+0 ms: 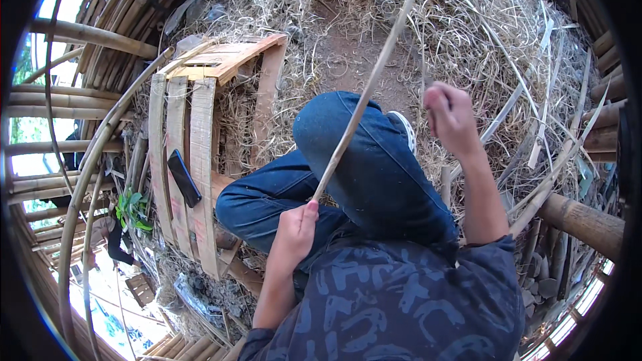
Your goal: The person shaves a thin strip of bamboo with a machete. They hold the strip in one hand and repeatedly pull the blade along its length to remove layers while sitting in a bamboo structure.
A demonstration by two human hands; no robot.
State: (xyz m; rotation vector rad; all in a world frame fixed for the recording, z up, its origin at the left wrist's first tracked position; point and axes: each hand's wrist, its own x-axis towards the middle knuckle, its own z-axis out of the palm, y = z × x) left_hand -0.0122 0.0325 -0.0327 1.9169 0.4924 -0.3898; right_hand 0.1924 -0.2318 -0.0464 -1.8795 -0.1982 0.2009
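A long, thin, pale strip (pixel 374 73), which looks like split bamboo, slants from my lap up past the far edge of the view. Its near end is gripped by my left hand (pixel 294 232), with the thumb laid along it. My right hand (pixel 451 119) is raised to the right of the strip, apart from it, beside my bent knee. Its fingers are curled closed. A faint, blurred, thin dark shape extends from that fist, too smeared to name. My legs in blue jeans (pixel 361 160) are folded beneath the strip.
To my left stands a low slatted wooden crate (pixel 202 113) with a dark phone (pixel 184 178) lying on it. Curly pale shavings (pixel 488 47) cover much of the ground. Bamboo poles (pixel 588 227) lie at the right; a bamboo-pole wall (pixel 67 100) and a green plant (pixel 132 210) are left.
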